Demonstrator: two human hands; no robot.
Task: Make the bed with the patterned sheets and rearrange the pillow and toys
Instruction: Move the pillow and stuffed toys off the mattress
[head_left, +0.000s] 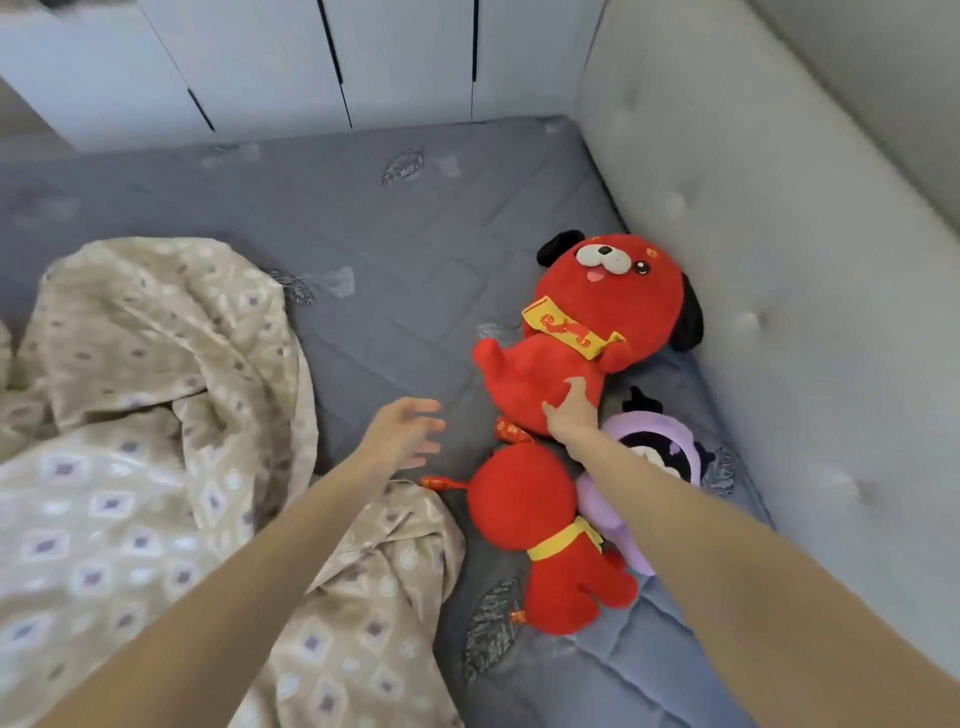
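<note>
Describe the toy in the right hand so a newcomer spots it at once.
Along the tufted grey headboard, three plush toys lie on the mattress. The right hand grips the farthest, a large red dog plush. Unlike the smaller red plush and the purple plush, its red head has black ears.

A: Location type?
B: Home bedroom. Indicators: grey quilted mattress (415, 234); pale tufted headboard (753, 260) along its right edge; white wardrobe doors (405, 52) behind.
A: Further indicators?
B: Crumpled patterned sheet (130, 415), a red plush dog (587, 291) and two smaller plush toys (519, 499) on the mattress.
</note>
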